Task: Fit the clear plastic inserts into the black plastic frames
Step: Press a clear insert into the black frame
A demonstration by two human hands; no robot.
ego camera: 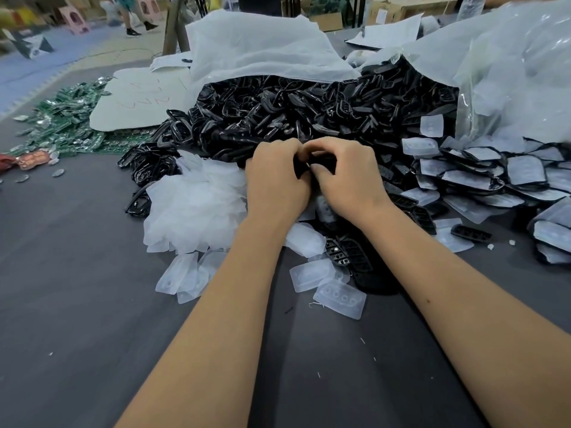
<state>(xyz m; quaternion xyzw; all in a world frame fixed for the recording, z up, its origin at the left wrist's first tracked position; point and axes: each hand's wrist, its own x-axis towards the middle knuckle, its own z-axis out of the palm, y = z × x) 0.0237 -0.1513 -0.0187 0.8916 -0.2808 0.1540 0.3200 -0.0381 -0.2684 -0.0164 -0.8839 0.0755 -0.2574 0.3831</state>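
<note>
My left hand (276,180) and my right hand (346,177) meet at the middle of the table, fingers curled round one black plastic frame (319,160) held between them. Most of that frame is hidden by my fingers, and I cannot tell whether an insert sits in it. A heap of clear plastic inserts (194,205) lies just left of my left hand. Behind my hands a big pile of black frames (293,112) spills from a white bag. To the right lie several frames with inserts fitted (494,174).
Loose clear inserts (340,296) and a few black frames (349,254) lie between my forearms on the grey table (77,304). Green circuit boards (68,125) are heaped at the far left. A clear plastic bag (509,72) rises at the back right.
</note>
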